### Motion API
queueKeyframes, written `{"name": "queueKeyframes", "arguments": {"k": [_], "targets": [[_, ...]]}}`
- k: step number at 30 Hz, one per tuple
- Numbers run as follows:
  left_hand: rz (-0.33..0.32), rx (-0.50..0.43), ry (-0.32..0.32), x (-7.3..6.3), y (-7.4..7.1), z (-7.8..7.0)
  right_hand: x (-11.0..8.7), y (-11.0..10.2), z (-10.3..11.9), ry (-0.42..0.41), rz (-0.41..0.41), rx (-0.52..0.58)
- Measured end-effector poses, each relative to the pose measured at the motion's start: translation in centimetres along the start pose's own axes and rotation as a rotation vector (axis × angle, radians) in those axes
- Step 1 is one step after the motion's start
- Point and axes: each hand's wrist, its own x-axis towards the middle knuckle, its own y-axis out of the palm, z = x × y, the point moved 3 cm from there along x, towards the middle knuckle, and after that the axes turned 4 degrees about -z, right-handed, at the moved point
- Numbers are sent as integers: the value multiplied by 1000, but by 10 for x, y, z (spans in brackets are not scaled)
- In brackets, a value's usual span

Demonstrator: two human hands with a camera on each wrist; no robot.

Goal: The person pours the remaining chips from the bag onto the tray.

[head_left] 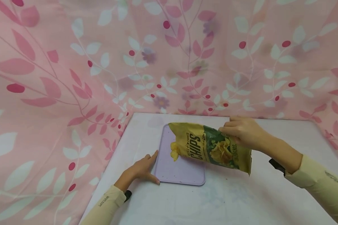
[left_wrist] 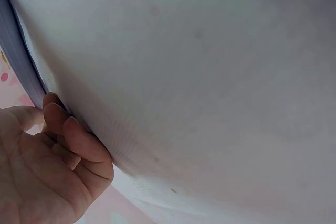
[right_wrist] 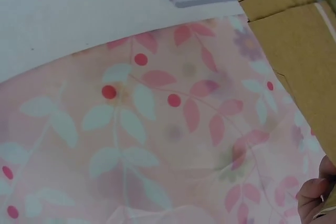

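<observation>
A yellow and green chip bag (head_left: 191, 144) is held slantwise over a lavender tray (head_left: 169, 173). Its mouth points left, and a few chips (head_left: 174, 151) show there above the tray. My right hand (head_left: 243, 132) grips the bag by its upper edge near the right end; in the right wrist view only part of the fingers (right_wrist: 315, 190) and the bag's side (right_wrist: 294, 51) appear. At the tray's left side lies my left hand (head_left: 143, 168), thumb by the near corner and fingers along the edge. The left wrist view has these fingers (left_wrist: 86, 142) resting beside the tray rim (left_wrist: 21, 51).
The white table (head_left: 214, 203) carries small crumbs near the tray. A pink curtain (head_left: 157, 62) with a leaf pattern hangs behind the table and at its sides.
</observation>
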Motion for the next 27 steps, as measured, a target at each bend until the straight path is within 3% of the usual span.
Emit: {"name": "queueKeyframes", "arguments": {"k": [5,11,16,27], "targets": [[1,-8,-12,0,0,1,0,1,-3,44,-34,41],[-8,-5,-22,0,0,1,-6,2,-7,190,-51,231],[-16,8,-17,1,1,2,-8,5,-6,248,-61,347],[-17,-7,-13,-1,0,1,-3,4,-12,300,-44,335]]}}
